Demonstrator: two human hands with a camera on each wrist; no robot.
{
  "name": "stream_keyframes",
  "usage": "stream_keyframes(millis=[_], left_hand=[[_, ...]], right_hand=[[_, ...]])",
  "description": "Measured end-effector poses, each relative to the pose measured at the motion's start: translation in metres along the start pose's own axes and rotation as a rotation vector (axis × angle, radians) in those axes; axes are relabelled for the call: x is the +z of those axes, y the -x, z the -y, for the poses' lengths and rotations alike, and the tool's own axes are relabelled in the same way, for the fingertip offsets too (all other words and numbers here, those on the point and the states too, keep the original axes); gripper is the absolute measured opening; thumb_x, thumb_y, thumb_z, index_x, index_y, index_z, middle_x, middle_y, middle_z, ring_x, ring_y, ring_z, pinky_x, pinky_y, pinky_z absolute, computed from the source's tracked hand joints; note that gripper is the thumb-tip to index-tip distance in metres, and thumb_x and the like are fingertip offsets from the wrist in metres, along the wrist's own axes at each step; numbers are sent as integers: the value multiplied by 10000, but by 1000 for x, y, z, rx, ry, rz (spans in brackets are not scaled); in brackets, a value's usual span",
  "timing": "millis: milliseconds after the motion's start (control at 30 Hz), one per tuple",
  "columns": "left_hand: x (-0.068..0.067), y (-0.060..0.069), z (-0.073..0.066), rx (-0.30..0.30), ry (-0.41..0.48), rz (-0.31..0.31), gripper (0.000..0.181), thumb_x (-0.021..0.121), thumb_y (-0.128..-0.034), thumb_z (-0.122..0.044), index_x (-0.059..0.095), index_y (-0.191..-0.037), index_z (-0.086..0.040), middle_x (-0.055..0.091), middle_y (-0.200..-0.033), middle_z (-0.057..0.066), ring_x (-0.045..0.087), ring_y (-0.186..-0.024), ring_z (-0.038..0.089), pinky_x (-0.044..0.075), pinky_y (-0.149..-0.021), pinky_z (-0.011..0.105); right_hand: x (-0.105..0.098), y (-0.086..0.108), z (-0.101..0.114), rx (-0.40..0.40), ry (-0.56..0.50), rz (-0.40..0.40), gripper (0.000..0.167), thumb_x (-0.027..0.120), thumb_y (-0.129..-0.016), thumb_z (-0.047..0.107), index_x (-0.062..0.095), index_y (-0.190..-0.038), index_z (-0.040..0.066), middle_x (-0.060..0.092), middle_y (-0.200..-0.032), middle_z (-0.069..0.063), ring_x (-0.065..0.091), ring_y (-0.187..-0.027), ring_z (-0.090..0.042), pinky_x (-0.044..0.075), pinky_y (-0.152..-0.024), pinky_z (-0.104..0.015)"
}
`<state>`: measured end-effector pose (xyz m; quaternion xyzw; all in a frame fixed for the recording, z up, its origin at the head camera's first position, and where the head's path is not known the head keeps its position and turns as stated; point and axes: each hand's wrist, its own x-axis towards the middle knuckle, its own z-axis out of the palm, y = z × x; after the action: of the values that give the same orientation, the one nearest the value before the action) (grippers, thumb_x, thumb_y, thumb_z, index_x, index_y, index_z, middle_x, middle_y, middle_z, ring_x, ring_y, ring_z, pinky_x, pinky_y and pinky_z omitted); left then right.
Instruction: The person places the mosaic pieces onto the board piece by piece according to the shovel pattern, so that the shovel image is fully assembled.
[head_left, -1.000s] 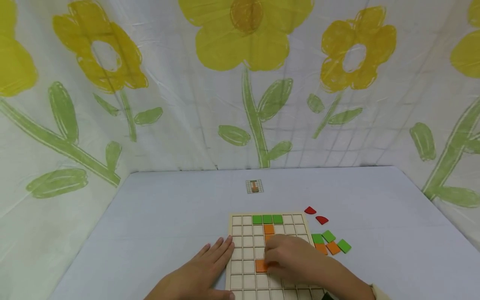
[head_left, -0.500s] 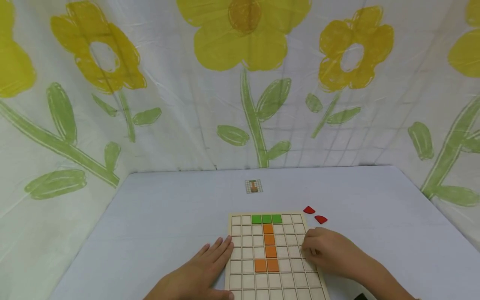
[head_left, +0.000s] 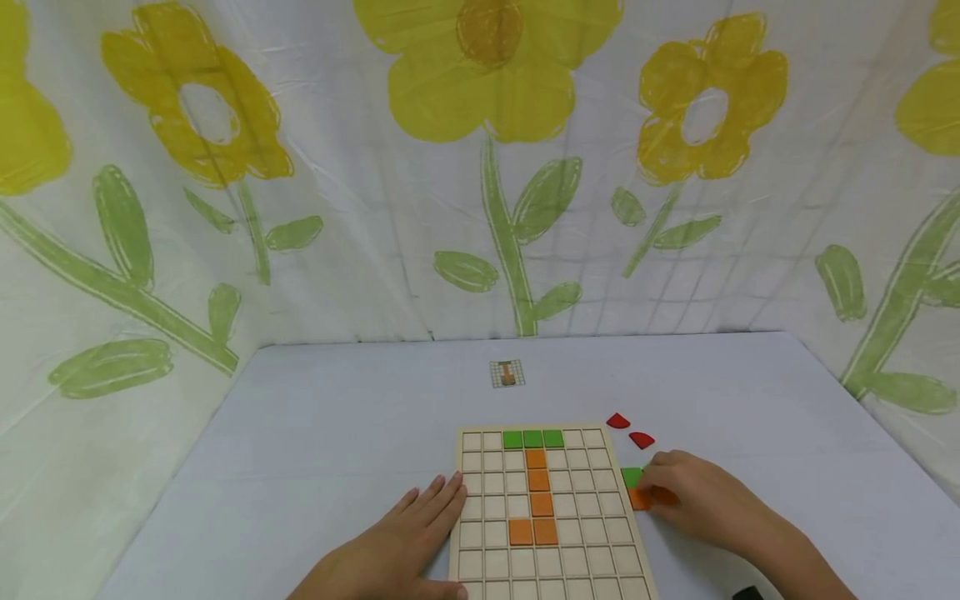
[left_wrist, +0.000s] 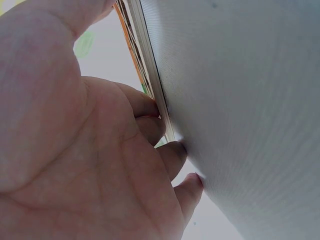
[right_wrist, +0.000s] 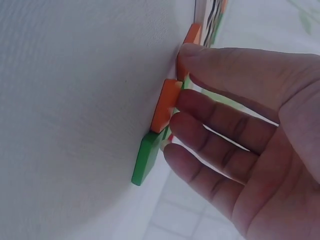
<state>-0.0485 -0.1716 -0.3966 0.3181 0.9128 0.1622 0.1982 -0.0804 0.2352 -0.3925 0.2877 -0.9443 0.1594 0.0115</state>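
Tile pick-up looks to be the step in hand: the right hand (head_left: 701,504) is down among loose square pieces just right of the pale wooden grid board (head_left: 577,533). Its thumb and visible fingers are gently bent and spread, the thumb against one flat orange square tile (right_wrist: 190,37) and a fingertip against a second orange square tile (right_wrist: 166,110); no tile is plainly pinched, and the index finger is hard to make out. The left hand (head_left: 397,546) lies flat with fingers straight, touching the board's left edge and holding nothing. Next, I judge, the move calls for closing thumb and finger on one orange tile and setting it squarely in a cell, perhaps beside the lower orange pair, if the small printed grid card (head_left: 507,373) is the pattern; its detail is too small to read surely.

The tiles look thin and smooth, with crisp edges. A bright green square tile (right_wrist: 145,160) lies beside the second orange one, and two red fan-shaped pieces (head_left: 618,421) lie beyond, near the board's far right corner
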Motion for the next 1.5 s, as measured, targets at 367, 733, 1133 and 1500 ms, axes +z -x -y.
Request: stream_keyframes(millis=[367,733,1133,1500], left_hand=[[1,1,2,53,-50,-37,1049,522,-896,-734,209,-1589,-11,155,-1660,123,162,-1504,338,222,-1160,560],[1,0,1,30,-43,-26,1058,518,-888,-748,204,-1594,-25,143,-1664,106,147,-1509,325,208,-1169,546],[0,0,0,16,-30,-18,1062,536,-879,-745,214,-1593,-28,149,-1663,101,146,-1510,319,203,-1172,543],[1,0,0,26,-28,-22,1064,530,-881,-748,209,-1593,-26,149,-1663,103,147,-1509,324,202,-1171,546]], right_hand=[[-3,2,-4,34,18,20,241,839,-772,68,740,-889,254,550,-854,198,499,-775,-32,521,-680,-272],[-11,5,-11,117,21,118,283,880,-722,67,753,-935,204,549,-867,161,509,-788,-67,534,-708,-303],[-6,2,-7,70,29,118,186,853,-766,157,707,-869,207,536,-839,167,475,-760,-50,527,-701,-314],[-3,0,7,-40,-19,43,194,822,-798,153,668,-883,235,505,-830,208,457,-753,-13,485,-664,-253]])
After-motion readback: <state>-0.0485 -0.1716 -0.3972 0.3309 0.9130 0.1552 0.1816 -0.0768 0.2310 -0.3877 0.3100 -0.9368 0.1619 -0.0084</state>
